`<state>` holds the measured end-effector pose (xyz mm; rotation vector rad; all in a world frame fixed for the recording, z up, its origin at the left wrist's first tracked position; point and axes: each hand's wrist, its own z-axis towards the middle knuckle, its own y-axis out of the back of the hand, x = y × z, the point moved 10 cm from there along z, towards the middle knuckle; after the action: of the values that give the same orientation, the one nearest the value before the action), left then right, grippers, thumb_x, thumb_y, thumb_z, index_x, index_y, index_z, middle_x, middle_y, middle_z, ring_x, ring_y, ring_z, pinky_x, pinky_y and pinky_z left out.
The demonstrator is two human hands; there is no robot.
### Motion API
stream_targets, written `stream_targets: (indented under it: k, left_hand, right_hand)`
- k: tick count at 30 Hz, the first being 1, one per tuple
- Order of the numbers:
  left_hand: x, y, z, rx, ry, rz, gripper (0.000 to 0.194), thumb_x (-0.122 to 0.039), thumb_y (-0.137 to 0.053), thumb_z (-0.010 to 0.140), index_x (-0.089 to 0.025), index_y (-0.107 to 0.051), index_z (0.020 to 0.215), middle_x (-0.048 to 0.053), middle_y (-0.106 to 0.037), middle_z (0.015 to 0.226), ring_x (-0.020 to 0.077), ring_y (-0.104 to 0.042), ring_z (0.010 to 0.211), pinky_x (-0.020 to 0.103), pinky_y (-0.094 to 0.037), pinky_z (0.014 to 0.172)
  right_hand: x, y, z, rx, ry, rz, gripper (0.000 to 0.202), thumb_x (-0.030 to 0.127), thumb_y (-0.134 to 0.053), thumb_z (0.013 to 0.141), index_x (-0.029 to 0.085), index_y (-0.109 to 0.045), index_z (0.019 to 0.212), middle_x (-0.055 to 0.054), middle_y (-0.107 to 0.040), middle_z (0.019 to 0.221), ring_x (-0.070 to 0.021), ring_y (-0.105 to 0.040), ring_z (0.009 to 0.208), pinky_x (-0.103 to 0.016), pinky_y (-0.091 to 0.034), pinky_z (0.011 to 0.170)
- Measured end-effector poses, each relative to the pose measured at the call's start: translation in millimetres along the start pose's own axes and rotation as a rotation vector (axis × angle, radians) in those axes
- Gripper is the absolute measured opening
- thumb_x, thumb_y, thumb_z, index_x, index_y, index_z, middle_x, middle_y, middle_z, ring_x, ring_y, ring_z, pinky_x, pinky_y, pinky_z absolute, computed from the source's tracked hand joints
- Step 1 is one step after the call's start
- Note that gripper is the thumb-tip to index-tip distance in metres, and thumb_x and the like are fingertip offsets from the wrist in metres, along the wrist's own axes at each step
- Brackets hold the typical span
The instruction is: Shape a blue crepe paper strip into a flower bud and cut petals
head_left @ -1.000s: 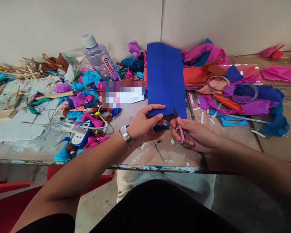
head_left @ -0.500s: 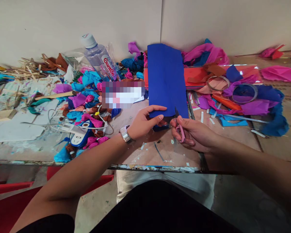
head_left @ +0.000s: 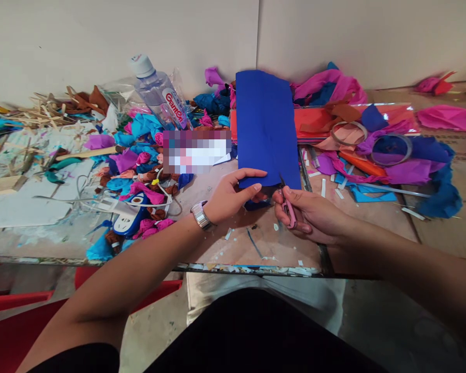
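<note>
A long sheet of dark blue paper (head_left: 267, 124) stretches from near the wall down to my hands. At its lower left edge, my left hand (head_left: 238, 194) grips the paper, with the thumb and forefinger on top and other fingertips partly hidden beneath. My right hand (head_left: 303, 210) is closed around small scissors with pink handles (head_left: 289, 213). Their dark blades meet the paper's lower right edge, and the blade tips are hard to make out. A darker blue piece (head_left: 257, 205) lies under the paper's near end.
A water bottle (head_left: 161, 96) leans at the back left. Paper scraps, a power strip (head_left: 128, 220) with cables and wood sticks (head_left: 48, 111) cover the left side. Two tape rings (head_left: 392, 149) lie among crepe paper on the right. The table's front edge (head_left: 252, 268) is near my lap.
The scissor blades have closed slightly at the paper's edge. Both hands are otherwise in nearly the same place.
</note>
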<state>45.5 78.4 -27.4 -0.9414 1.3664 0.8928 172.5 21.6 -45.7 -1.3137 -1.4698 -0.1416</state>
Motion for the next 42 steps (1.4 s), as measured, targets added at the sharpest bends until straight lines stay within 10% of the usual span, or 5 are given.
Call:
stream_targets:
  k: [42]
  left_hand:
    - [2.8, -0.7, 0.7, 0.0, 0.025, -0.054, 0.044, -0.042, -0.077, 0.092, -0.015, -0.071, 0.126, 0.007, -0.08, 0.094, 0.0156, -0.077, 0.083, 0.028, -0.063, 0.081]
  right_hand:
    - [1.6, -2.2, -3.1, -0.005, -0.04, 0.056, 0.042, 0.044, -0.033, 0.113, 0.017, -0.059, 0.095, -0.002, -0.066, 0.065, -0.0037, -0.031, 0.033, -0.014, -0.025, 0.034]
